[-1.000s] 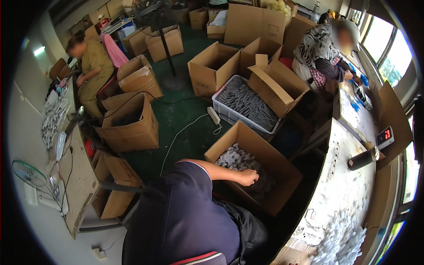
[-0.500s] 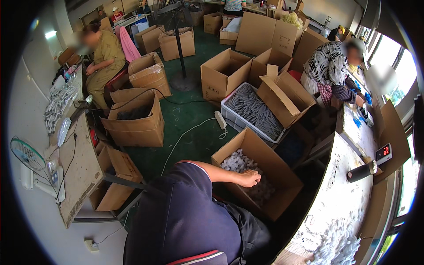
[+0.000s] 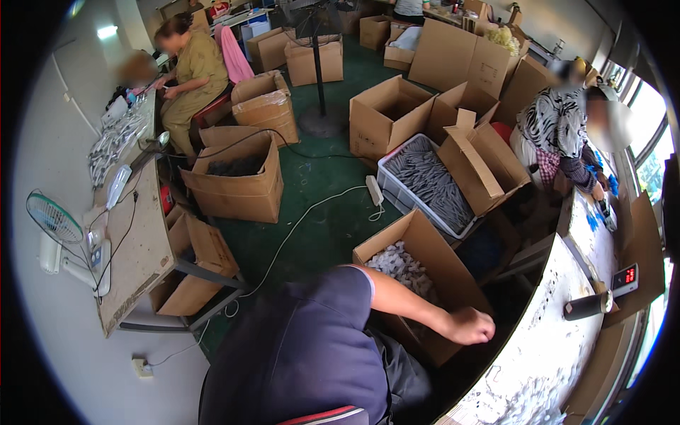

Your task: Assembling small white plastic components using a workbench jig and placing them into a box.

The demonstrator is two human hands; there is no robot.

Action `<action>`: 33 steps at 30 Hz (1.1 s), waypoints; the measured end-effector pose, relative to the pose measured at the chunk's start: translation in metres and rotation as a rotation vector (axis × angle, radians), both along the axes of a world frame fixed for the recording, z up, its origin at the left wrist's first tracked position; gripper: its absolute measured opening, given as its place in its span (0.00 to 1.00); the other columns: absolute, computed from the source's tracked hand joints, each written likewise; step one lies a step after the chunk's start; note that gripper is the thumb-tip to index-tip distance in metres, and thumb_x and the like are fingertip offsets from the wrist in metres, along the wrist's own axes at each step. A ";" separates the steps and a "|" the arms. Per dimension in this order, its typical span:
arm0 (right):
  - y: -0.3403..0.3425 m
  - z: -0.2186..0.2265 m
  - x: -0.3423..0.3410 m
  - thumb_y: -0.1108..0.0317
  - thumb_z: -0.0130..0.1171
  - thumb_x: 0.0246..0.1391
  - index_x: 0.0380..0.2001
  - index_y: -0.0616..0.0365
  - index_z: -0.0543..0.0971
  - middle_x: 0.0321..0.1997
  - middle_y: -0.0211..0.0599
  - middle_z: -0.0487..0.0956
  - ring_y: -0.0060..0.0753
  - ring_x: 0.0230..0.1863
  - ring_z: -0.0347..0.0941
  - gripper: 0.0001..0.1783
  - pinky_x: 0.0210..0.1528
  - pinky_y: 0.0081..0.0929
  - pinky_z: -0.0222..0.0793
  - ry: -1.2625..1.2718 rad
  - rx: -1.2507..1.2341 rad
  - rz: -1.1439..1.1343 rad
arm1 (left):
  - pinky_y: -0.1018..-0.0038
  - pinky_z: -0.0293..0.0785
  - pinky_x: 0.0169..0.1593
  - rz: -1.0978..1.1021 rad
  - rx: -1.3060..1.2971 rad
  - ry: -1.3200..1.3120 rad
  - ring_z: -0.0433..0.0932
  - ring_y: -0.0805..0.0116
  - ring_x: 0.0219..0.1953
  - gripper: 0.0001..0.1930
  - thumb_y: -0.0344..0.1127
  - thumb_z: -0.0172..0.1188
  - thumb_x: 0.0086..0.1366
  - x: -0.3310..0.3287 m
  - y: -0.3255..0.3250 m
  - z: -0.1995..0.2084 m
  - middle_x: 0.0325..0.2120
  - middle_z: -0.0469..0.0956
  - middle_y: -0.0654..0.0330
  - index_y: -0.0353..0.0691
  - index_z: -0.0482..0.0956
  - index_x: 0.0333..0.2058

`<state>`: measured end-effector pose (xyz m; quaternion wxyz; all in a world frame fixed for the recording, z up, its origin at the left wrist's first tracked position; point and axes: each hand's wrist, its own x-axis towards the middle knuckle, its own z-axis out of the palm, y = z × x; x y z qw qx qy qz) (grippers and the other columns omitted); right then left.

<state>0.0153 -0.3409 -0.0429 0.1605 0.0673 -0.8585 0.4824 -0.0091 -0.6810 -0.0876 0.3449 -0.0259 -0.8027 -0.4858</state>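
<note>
My left hand [image 3: 471, 326] is closed, with the fingers curled in. It hangs above the right rim of an open cardboard box [image 3: 460, 285], close to the edge of the white-topped workbench [image 3: 545, 329]. What the fingers hold, if anything, is hidden. Small white pieces [image 3: 400, 265] lie heaped in the box, partly covered by my forearm. More small white pieces [image 3: 535, 404] are spread over the near end of the bench. My right hand is out of view.
A white crate [image 3: 425, 180] of grey slender parts stands beyond the box. A power strip [image 3: 374, 190] and its cord lie on the green floor. A dark cylinder [image 3: 588, 307] and a red-digit display [image 3: 625, 278] are on the bench. Two co-workers sit left and right.
My left hand has moved right and nearer, from over the white pieces to the bench side of the box, staying closed. The whole view has shifted slightly.
</note>
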 end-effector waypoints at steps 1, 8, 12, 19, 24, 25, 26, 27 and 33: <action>-0.004 -0.001 -0.005 0.61 0.57 0.69 0.37 0.67 0.81 0.31 0.42 0.80 0.32 0.30 0.73 0.17 0.35 0.29 0.70 -0.016 0.001 0.007 | 0.59 0.80 0.43 -0.037 -0.026 0.103 0.83 0.51 0.40 0.03 0.31 0.63 0.59 -0.016 0.021 0.019 0.32 0.83 0.53 0.40 0.81 0.29; -0.048 0.007 -0.053 0.61 0.58 0.69 0.41 0.66 0.80 0.34 0.44 0.80 0.32 0.33 0.74 0.15 0.38 0.30 0.71 -0.105 0.011 0.123 | 0.71 0.73 0.47 -0.740 -0.038 0.317 0.77 0.57 0.35 0.06 0.34 0.57 0.62 -0.125 0.138 -0.005 0.29 0.74 0.56 0.40 0.71 0.29; -0.052 0.000 -0.070 0.61 0.59 0.69 0.43 0.65 0.79 0.36 0.44 0.80 0.33 0.35 0.74 0.15 0.39 0.30 0.71 -0.184 0.019 0.148 | 0.53 0.75 0.42 -0.678 -0.311 0.193 0.78 0.48 0.36 0.08 0.36 0.58 0.68 -0.123 0.154 -0.015 0.31 0.77 0.48 0.39 0.76 0.31; -0.057 -0.009 -0.088 0.61 0.60 0.68 0.47 0.63 0.78 0.39 0.45 0.80 0.33 0.38 0.75 0.15 0.42 0.31 0.71 -0.294 0.009 0.181 | 0.57 0.74 0.39 -0.558 -0.317 0.331 0.76 0.50 0.32 0.10 0.35 0.56 0.68 -0.118 0.155 -0.013 0.27 0.73 0.52 0.40 0.73 0.27; -0.052 -0.012 -0.084 0.61 0.61 0.68 0.50 0.62 0.77 0.42 0.46 0.80 0.34 0.40 0.75 0.16 0.44 0.32 0.72 -0.354 -0.010 0.196 | 0.58 0.75 0.38 -0.496 -0.444 0.374 0.77 0.53 0.32 0.11 0.37 0.53 0.70 -0.118 0.158 -0.016 0.27 0.74 0.53 0.40 0.72 0.28; -0.051 -0.012 -0.083 0.61 0.61 0.68 0.51 0.61 0.77 0.42 0.46 0.80 0.34 0.40 0.76 0.16 0.44 0.32 0.72 -0.364 -0.015 0.198 | 0.58 0.75 0.38 -0.498 -0.446 0.374 0.77 0.53 0.32 0.11 0.37 0.53 0.70 -0.118 0.158 -0.015 0.27 0.74 0.53 0.40 0.72 0.28; -0.049 -0.012 -0.082 0.61 0.61 0.68 0.51 0.61 0.77 0.43 0.47 0.80 0.34 0.40 0.76 0.16 0.45 0.32 0.72 -0.374 -0.020 0.200 | 0.57 0.75 0.39 -0.507 -0.449 0.341 0.78 0.52 0.33 0.10 0.37 0.54 0.69 -0.117 0.157 -0.013 0.28 0.74 0.53 0.40 0.72 0.28; -0.048 -0.012 -0.080 0.61 0.61 0.68 0.52 0.61 0.77 0.43 0.47 0.80 0.34 0.41 0.76 0.17 0.45 0.32 0.72 -0.383 -0.026 0.202 | 0.57 0.75 0.39 -0.515 -0.453 0.308 0.78 0.52 0.33 0.10 0.38 0.54 0.68 -0.117 0.156 -0.012 0.28 0.75 0.54 0.41 0.73 0.29; -0.048 -0.014 -0.068 0.61 0.62 0.67 0.55 0.59 0.76 0.46 0.48 0.80 0.35 0.43 0.76 0.19 0.48 0.32 0.72 -0.436 -0.075 0.219 | 0.55 0.75 0.41 -0.500 -0.559 0.285 0.78 0.50 0.36 0.09 0.40 0.57 0.65 -0.118 0.158 -0.013 0.31 0.76 0.53 0.42 0.73 0.31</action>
